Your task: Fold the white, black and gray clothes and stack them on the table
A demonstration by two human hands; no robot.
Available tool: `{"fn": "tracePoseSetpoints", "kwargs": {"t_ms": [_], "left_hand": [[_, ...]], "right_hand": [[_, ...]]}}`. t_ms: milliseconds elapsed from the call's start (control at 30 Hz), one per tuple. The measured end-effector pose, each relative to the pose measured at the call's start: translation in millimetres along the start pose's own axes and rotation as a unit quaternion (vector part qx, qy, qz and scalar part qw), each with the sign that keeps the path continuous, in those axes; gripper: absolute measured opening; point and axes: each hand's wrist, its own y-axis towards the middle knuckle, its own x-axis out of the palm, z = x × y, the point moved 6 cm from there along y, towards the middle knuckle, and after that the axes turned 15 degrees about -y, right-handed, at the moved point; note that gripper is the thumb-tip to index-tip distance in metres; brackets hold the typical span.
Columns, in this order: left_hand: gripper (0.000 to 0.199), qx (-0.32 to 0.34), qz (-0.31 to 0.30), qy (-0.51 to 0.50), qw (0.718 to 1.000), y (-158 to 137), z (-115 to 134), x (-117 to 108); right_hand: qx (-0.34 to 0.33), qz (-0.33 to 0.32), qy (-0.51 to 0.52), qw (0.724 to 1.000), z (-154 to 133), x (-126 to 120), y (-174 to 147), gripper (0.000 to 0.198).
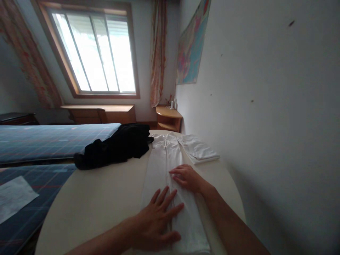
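White garment (pixel 158 166) laid lengthwise on the round, pale worktop (pixel 106 198), right of its middle. Smooth long panel, a seam or ridge down the centre, gathered and creased at the far end. Folded white cloth (pixel 200 150) angles off at far right; cannot tell whether it is joined on. Near end a straight hem, close to the bottom of view.

Room: broad bare stretch left of the garment; narrower strip right, the worktop's curved edge close to the wall (pixel 278 148). Dark heap of cloth (pixel 119 147) at far left, overhanging the rim towards the bed (pixel 53 141).

Left hand (pixel 159 219) palm down, fingers splayed, nothing gripped. Right hand (pixel 188 178) farther out, loosely open, fingers pointing left across the ridge, resting on fabric.
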Motion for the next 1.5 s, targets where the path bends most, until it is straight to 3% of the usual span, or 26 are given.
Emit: {"fn": "tracePoseSetpoints", "kwargs": {"t_ms": [133,233,333,433,500,600,700,833,933,1067,1267,1500], "left_hand": [[0.069,0.011,-0.040,-0.023,0.999,-12.0,22.8,11.6],[0.063,0.031,-0.026,-0.023,0.999,-15.0,35.3,2.1],[0.053,0.024,0.039,-0.028,0.999,-5.1,28.2,-21.4],[0.036,0.003,0.139,0.014,0.990,10.0,-1.0,-41.4],[0.052,-0.014,0.178,0.062,0.982,16.0,-23.9,-43.4],[0.061,-0.045,0.161,0.083,0.982,15.6,-45.7,-32.2],[0.055,-0.031,0.160,0.089,0.983,7.9,-39.2,-27.5],[0.039,-0.010,0.203,0.085,0.975,4.2,-28.2,-36.4],[0.053,-0.007,0.219,0.096,0.971,9.0,-37.6,-39.3],[0.066,-0.049,0.172,0.081,0.980,15.4,-57.9,-32.2],[0.067,-0.052,0.155,0.075,0.984,9.9,-50.0,-32.6],[0.083,-0.045,0.177,0.062,0.981,6.7,-42.9,-35.8]], "right_hand": [[0.015,-0.002,0.045,0.999,-3.7,-5.9,-2.4,0.025],[0.004,0.026,0.048,0.999,-5.5,-6.7,-3.8,0.027],[0.003,0.032,0.023,0.999,-2.7,-1.1,-3.5,0.044],[0.012,0.008,0.008,1.000,1.7,6.1,-3.0,0.050],[0.009,0.003,0.007,1.000,2.1,6.2,-3.0,0.045],[0.001,0.006,0.017,1.000,0.0,1.1,-2.9,0.036],[0.005,0.003,0.044,0.999,-2.9,-3.1,-2.4,0.028],[0.033,-0.023,0.082,0.996,-4.2,1.4,-0.7,0.025],[0.059,-0.002,0.053,0.997,-0.7,5.2,3.9,0.026],[0.091,0.036,0.003,0.995,10.6,9.6,18.6,0.034],[0.114,-0.008,-0.101,0.988,25.2,15.0,54.7,0.045],[0.042,-0.046,-0.173,0.983,18.8,10.4,78.5,0.019]]}}
